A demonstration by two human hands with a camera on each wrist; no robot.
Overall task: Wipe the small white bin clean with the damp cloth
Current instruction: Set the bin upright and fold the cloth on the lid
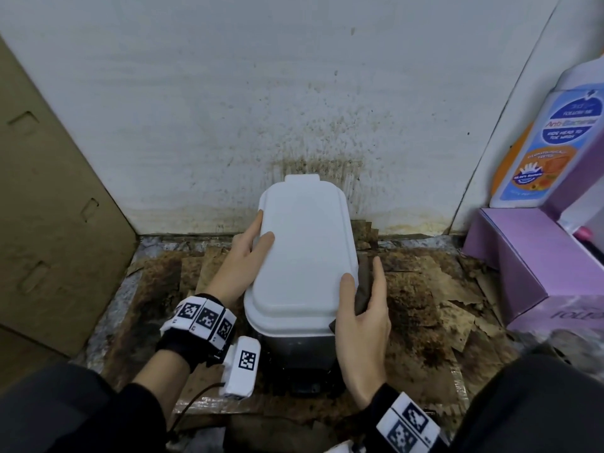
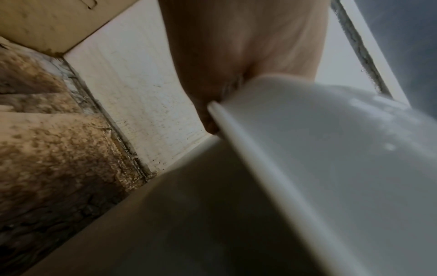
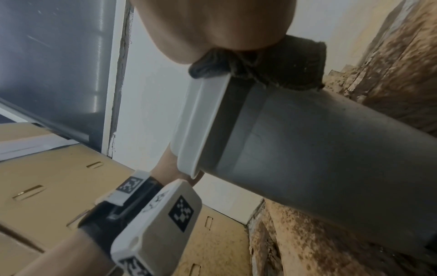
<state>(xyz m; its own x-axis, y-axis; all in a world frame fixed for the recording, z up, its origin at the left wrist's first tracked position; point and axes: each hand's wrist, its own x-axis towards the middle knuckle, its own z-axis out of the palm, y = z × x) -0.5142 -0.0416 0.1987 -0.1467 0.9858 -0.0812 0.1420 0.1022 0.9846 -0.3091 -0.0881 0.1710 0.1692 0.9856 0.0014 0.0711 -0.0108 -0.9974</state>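
The small bin stands on the floor against the wall, with a white lid [image 1: 304, 250] shut over a grey body [image 3: 319, 149]. My left hand [image 1: 253, 243] clasps the lid's left edge, thumb on top and the index finger along the rim; the left wrist view shows that rim [image 2: 236, 134] tucked into the hand [image 2: 236, 56]. My right hand [image 1: 362, 273] holds a dark brown cloth [image 1: 361, 295] against the lid's right edge, thumb resting on top. In the right wrist view the cloth [image 3: 283, 63] is bunched under the palm [image 3: 212, 24] at the rim [image 3: 201, 115].
A tall cardboard box [image 1: 49, 223] leans at the left. At the right a purple box [image 1: 539, 263] stands with a wash bottle [image 1: 539, 142] on it. The wall [image 1: 294, 125] behind the bin is brown-spattered. Stained, torn cardboard [image 1: 425, 305] covers the floor.
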